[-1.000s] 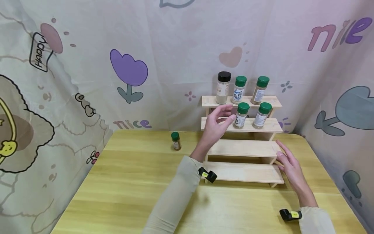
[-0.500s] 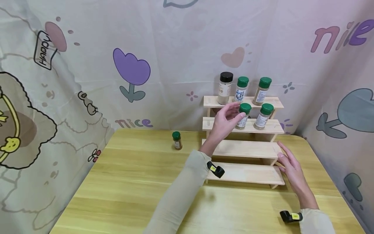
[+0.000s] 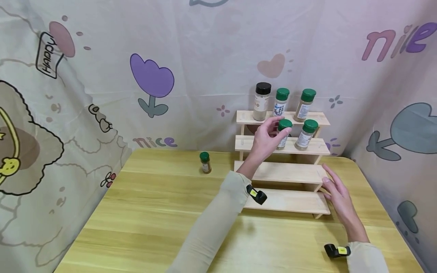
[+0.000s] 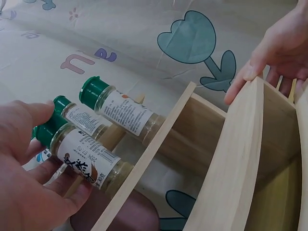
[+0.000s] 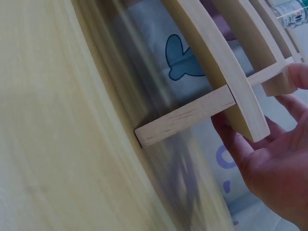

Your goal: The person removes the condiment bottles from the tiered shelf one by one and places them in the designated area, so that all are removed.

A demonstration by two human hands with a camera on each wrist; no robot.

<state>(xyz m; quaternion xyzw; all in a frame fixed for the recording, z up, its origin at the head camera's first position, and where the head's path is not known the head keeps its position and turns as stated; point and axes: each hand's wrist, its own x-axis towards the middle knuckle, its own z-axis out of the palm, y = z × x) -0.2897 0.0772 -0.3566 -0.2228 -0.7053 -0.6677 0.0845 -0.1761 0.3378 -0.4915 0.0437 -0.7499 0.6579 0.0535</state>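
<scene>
My left hand point(image 3: 268, 139) is around a green-capped spice jar point(image 3: 283, 142) on the second shelf from the top. Its thumb lies by the cap on the near side and its fingers curl behind the jar. In the left wrist view the labelled jar point(image 4: 86, 159) leans across the picture with its base at the shelf board, thumb and fingers on either side. At the right end of the wooden stepped rack point(image 3: 290, 172), my right hand point(image 3: 341, 197) holds the board ends. The right wrist view shows its thumb and fingers point(image 5: 231, 137) against the boards.
Another green-capped jar point(image 3: 306, 135) stands just right of the held one. On the top shelf are a black-capped jar point(image 3: 261, 102) and two green-capped jars. A small green-capped jar point(image 3: 205, 163) stands on the wooden table point(image 3: 153, 204) left of the rack. A printed cloth point(image 3: 205, 57) hangs behind.
My left hand has moved right and closed around the left jar on the second shelf; the jar has stayed on its shelf. My right hand has kept its place on the rack.
</scene>
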